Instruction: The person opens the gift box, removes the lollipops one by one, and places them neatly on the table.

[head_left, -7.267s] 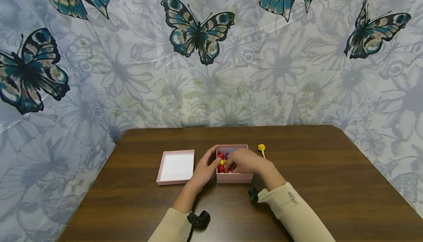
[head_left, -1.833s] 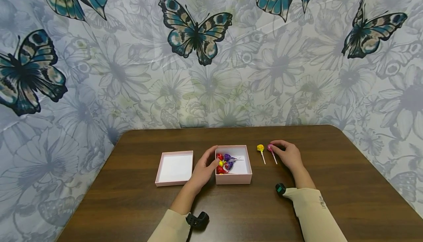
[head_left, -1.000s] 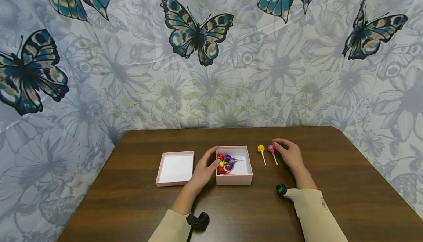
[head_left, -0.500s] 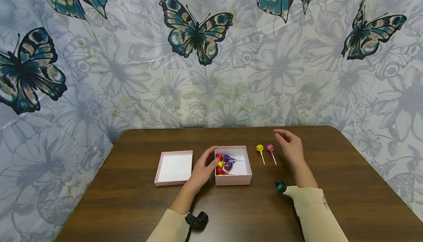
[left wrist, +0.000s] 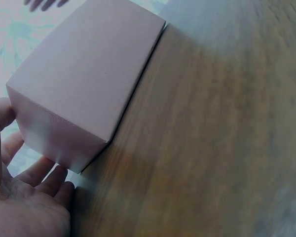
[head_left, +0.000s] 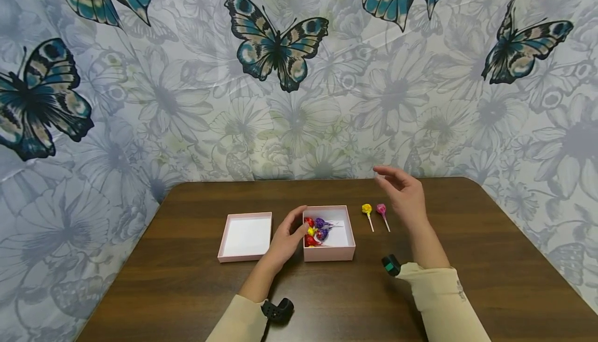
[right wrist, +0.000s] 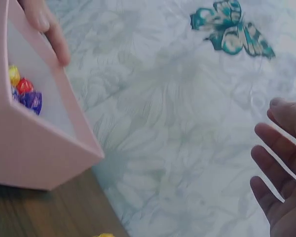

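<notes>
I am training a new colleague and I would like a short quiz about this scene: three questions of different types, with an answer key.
1. Which of the hands touches the pink box? A) right B) left C) both
2. True or false: the right hand is holding a lollipop.
3. Fill the gap: beside the yellow lollipop on the table lies a ____ lollipop.

Key:
1. B, the left hand.
2. False; its fingers hold nothing.
3. Pink.
</notes>
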The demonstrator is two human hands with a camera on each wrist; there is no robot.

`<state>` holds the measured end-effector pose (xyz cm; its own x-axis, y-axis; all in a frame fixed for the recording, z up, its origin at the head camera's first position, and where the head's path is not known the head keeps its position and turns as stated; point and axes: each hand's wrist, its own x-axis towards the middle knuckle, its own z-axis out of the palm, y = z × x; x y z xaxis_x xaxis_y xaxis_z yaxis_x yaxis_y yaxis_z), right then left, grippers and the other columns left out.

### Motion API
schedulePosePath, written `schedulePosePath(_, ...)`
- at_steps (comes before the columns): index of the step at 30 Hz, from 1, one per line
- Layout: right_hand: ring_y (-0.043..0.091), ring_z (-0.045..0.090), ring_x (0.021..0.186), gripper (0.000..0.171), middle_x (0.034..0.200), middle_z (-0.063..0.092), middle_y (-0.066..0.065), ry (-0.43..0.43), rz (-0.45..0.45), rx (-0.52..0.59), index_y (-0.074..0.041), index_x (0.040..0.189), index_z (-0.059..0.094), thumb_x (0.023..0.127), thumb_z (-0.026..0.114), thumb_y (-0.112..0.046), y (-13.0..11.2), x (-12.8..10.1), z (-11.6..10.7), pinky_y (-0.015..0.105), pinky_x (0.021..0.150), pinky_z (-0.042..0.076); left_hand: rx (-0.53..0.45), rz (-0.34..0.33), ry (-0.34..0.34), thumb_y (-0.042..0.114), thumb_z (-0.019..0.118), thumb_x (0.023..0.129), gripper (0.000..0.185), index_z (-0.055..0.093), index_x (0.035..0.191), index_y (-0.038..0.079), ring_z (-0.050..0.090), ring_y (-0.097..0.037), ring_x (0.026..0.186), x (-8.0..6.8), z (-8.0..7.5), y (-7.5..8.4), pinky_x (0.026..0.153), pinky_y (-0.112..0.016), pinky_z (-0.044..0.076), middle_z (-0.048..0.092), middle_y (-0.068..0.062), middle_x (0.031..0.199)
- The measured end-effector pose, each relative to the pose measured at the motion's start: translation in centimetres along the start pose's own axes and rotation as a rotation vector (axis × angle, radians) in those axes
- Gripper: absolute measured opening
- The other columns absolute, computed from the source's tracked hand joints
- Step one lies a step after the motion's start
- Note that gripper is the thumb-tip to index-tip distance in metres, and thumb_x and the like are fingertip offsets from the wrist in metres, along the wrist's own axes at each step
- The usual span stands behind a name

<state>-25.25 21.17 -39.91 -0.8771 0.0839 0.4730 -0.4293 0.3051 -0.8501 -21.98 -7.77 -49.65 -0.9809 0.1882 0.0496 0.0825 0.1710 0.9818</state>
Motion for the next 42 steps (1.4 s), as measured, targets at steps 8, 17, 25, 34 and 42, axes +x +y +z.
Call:
schedulePosePath(8, 0.005, 0.067, 0.107, 0.03, 0.122, 0.071, 0.012, -0.137, -0.056, 0.085, -0.005, 0.124, 0.069, 0.094, 0.069, -0.013, -1.9, -0.6, 1.0, 0.014, 0.09, 0.054, -0.011, 0.006, -0.005, 0.028, 0.058, 0.101, 0.05, 0.044, 0.149, 0.028, 0.032, -0.033, 0.15, 0.4, 0.0, -0.7, 0.123, -0.056, 0.025, 0.037, -0.008, 0.161)
schedulePosePath(17, 0.018, 0.071, 0.106, 0.028, 0.12, 0.073, 0.013, -0.527, -0.035, 0.065, -0.009, 0.122, 0.07, 0.095, 0.067, -0.014, -1.9, -0.3, 2.0, 0.026, 0.087, 0.059, -0.013, -0.014, -0.01, 0.019, 0.056, 0.102, 0.05, 0.042, 0.151, 0.017, 0.032, -0.038, 0.149, -0.4, -0.2, 1.3, 0.122, -0.057, 0.024, 0.037, -0.014, 0.16)
schedulePosePath(25, 0.018, 0.069, 0.106, 0.022, 0.116, 0.075, 0.007, -0.948, -0.026, -0.039, -0.014, 0.113, 0.076, 0.093, 0.071, -0.021, -1.2, 0.4, 5.3, 0.025, 0.09, 0.057, -0.007, -0.003, -0.016, 0.017, 0.054, 0.103, 0.048, 0.043, 0.15, 0.014, 0.033, -0.039, 0.149, -1.4, -0.6, 3.4, 0.121, -0.059, 0.026, 0.039, -0.016, 0.159)
schedulePosePath(34, 0.01, 0.071, 0.089, 0.023, 0.108, 0.077, 0.009, -1.183, -0.043, -0.162, -0.008, 0.112, 0.076, 0.09, 0.073, -0.012, -0.8, -0.4, 8.5, 0.021, 0.082, 0.058, 0.024, 0.009, -0.029, 0.018, 0.056, 0.102, 0.051, 0.042, 0.151, 0.013, 0.035, -0.036, 0.148, -0.7, -0.5, 1.9, 0.121, -0.056, 0.029, 0.041, -0.016, 0.157)
schedulePosePath(42, 0.001, 0.067, 0.085, 0.019, 0.101, 0.077, -0.005, -1.262, -0.062, -0.251, -0.016, 0.107, 0.079, 0.089, 0.074, -0.011, -0.2, -0.9, 9.5, 0.019, 0.078, 0.057, 0.016, 0.013, -0.001, 0.027, 0.058, 0.101, 0.05, 0.044, 0.149, 0.026, 0.034, -0.032, 0.149, 0.4, -0.2, -0.8, 0.121, -0.056, 0.029, 0.041, -0.009, 0.159)
